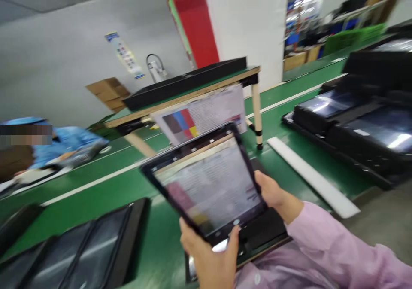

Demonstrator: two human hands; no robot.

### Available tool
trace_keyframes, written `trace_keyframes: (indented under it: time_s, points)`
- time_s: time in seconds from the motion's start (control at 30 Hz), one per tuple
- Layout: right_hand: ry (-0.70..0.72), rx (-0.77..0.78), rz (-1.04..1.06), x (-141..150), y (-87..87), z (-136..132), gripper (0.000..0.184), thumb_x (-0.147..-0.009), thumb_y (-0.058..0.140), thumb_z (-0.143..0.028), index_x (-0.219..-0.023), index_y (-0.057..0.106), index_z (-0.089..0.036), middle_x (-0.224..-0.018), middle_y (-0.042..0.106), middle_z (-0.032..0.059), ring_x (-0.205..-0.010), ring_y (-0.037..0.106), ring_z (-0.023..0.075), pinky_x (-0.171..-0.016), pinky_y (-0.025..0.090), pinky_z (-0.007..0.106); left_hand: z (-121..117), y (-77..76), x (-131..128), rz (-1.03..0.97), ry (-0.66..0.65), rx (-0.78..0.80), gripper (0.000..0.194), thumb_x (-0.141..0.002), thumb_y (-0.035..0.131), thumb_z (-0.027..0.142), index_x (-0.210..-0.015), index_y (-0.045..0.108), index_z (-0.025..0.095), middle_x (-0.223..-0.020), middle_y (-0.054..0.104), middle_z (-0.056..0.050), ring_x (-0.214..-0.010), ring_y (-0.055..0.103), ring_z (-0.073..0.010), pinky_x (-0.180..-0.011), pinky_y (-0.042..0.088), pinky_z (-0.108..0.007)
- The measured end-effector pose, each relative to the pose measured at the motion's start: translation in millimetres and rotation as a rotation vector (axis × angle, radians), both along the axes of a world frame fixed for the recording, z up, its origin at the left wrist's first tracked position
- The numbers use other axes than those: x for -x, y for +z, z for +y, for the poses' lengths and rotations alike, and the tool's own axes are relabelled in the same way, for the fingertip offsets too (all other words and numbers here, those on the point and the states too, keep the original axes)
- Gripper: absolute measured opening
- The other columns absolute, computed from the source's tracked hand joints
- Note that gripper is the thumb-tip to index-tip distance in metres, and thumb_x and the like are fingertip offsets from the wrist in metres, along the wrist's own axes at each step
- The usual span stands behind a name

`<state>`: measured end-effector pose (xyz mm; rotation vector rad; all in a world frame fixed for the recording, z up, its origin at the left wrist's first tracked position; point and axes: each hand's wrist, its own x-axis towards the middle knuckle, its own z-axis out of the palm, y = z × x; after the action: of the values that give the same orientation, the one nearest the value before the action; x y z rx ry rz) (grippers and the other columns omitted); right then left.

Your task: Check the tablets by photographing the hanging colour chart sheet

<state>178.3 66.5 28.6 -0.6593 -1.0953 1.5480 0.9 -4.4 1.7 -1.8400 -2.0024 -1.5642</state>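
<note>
Over green tabletop (169, 233): black-framed panel (209, 186), tilted, held in two hands. Left hand (214, 257) partly closed on lower left corner, thumb at bottom edge. Right hand (272, 190) closed on right edge, some fingers hidden. Panel looks see-through, print and colour patches showing. Beyond, printed sheet (220, 106) hangs below wooden-edged stand (255, 95) bearing black tray (189, 83). White strip (312, 175) lies to right. Co-worker (69, 141) in blue far left.
</note>
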Motion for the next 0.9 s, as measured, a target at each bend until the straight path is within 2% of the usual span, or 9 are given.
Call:
trace_keyframes:
  time_s: [0.07,0.13,0.33,0.5,0.67,0.9]
  points:
    - [0.060,0.029,0.013,-3.5,2.1,-0.6,0.075,-0.068,0.061,-0.088,-0.081,0.069,-0.015,-0.083,0.069,0.0119,-0.099,0.066,0.0295,-0.086,0.054,0.045,-3.7,-2.4,2.8,0.071,0.006,0.045,0.111,-0.074,0.073,0.053,-0.156,0.011,0.011,-0.145,0.038,-0.025,-0.139,0.036,-0.0436,-0.114,0.028,-0.062]
    - [0.089,0.045,0.003,-5.3,2.2,-0.3,0.076,-0.068,0.061,-0.088,-0.083,0.070,-0.015,-0.086,0.070,0.0137,-0.104,0.066,0.0309,-0.087,0.054,0.046,-6.6,-1.5,1.2,0.074,0.007,0.080,0.108,-0.076,0.072,0.047,-0.156,0.009,0.012,-0.144,0.037,-0.025,-0.138,0.038,-0.0420,-0.114,0.028,-0.062]
    - [0.057,0.024,-0.111,-2.8,-1.3,2.5,0.083,-0.067,0.054,-0.094,-0.083,0.071,-0.015,-0.093,0.071,0.0167,-0.118,0.060,0.0335,-0.091,0.053,0.048,-8.0,4.5,-2.8,0.021,-0.018,0.120,0.110,-0.073,0.075,0.042,-0.156,0.008,0.013,-0.143,0.037,-0.024,-0.138,0.038,-0.0405,-0.113,0.032,-0.060]
    - [0.023,-0.012,-0.198,1.4,2.3,4.7,0.081,-0.067,0.044,-0.098,-0.076,0.071,-0.021,-0.100,0.072,0.0123,-0.124,0.056,0.0323,-0.096,0.053,0.049,-6.2,2.1,-1.7,-0.005,-0.012,0.138,0.113,-0.072,0.077,0.045,-0.156,0.007,0.015,-0.143,0.039,-0.024,-0.137,0.040,-0.0410,-0.110,0.035,-0.061]
    - [-0.009,-0.038,-0.257,4.0,6.3,3.8,0.085,-0.068,0.038,-0.099,-0.083,0.072,-0.023,-0.099,0.072,0.0106,-0.128,0.054,0.0313,-0.098,0.053,0.049,-4.7,1.7,-4.2,0.024,0.032,0.133,0.113,-0.072,0.077,0.045,-0.156,0.008,0.014,-0.146,0.038,-0.025,-0.138,0.038,-0.0421,-0.110,0.035,-0.061]
    - [-0.056,-0.055,-0.346,1.2,0.6,3.4,0.087,-0.071,0.030,-0.099,-0.083,0.072,-0.024,-0.082,0.072,0.0107,-0.118,0.062,0.0302,-0.081,0.061,0.045,-4.9,1.8,-4.8,0.004,0.021,0.138,0.120,-0.068,0.079,0.051,-0.156,0.007,0.014,-0.148,0.036,-0.026,-0.139,0.037,-0.0430,-0.108,0.038,-0.061]
